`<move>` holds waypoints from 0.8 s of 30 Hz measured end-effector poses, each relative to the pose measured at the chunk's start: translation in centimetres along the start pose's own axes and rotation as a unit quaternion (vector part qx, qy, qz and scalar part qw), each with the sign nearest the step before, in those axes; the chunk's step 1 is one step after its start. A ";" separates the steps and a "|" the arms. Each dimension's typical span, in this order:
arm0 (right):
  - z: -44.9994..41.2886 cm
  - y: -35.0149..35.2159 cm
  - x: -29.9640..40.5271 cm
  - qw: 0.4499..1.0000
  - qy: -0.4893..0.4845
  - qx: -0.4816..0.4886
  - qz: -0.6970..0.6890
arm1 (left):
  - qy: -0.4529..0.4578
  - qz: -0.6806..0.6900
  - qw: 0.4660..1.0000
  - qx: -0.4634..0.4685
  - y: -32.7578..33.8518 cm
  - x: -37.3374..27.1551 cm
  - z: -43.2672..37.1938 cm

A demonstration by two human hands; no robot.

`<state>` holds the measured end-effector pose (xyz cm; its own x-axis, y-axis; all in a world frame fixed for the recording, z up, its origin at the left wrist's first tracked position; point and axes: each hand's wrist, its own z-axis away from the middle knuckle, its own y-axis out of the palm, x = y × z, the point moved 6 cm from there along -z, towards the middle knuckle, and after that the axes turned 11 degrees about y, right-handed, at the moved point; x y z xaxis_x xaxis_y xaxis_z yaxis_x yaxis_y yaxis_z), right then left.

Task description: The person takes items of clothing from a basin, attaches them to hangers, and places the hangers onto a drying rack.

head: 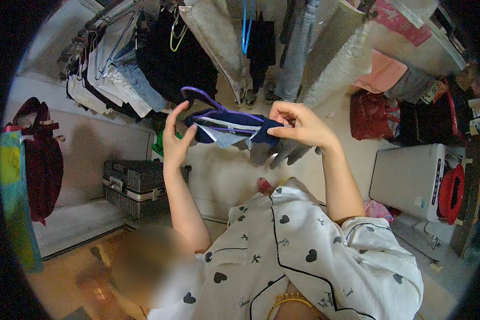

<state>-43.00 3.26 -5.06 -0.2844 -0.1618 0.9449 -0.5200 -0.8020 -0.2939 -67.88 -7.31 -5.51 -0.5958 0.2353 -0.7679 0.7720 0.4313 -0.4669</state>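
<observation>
A small dark navy cloth item [270,130] with purple edging is stretched between my two hands at chest height. It looks like a pouch, with an open slot, a raised purple-edged loop or flap on its left and white tag-like pieces hanging at the front. The thumb and forefinger of my left hand [175,138] hold its left end. My right hand [306,125] pinches the right end between thumb and curled fingers. What lies inside the slot is hard to make out.
Clothes on hangers [120,80] and hanging trousers [220,44] line the far side. A dark hard-shell suitcase [134,192] stands left, near a maroon bag [44,164]. On the right are a red bag [370,116], a whitish box-shaped appliance [408,176] and a red round item [452,194].
</observation>
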 end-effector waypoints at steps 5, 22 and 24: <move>-2.8 0.9 -0.5 0.998 0.018 -0.058 -0.013 | -0.013 0.036 0.994 -0.100 -3.3 3.0 -1.8; -12.4 5.0 -3.2 0.977 0.045 -0.209 -0.020 | 0.081 0.124 0.985 -0.092 -0.5 7.5 -14.6; -13.3 4.7 -3.5 0.978 0.062 -0.201 -0.018 | 0.079 0.139 0.985 -0.062 -0.4 7.5 -15.9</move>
<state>-55.18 7.67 -11.67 -0.3414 -0.0470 0.9387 -0.7989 -0.5117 -0.3162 -76.13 8.10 -4.14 -0.3994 0.4878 -0.7762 0.8835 0.4310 -0.1837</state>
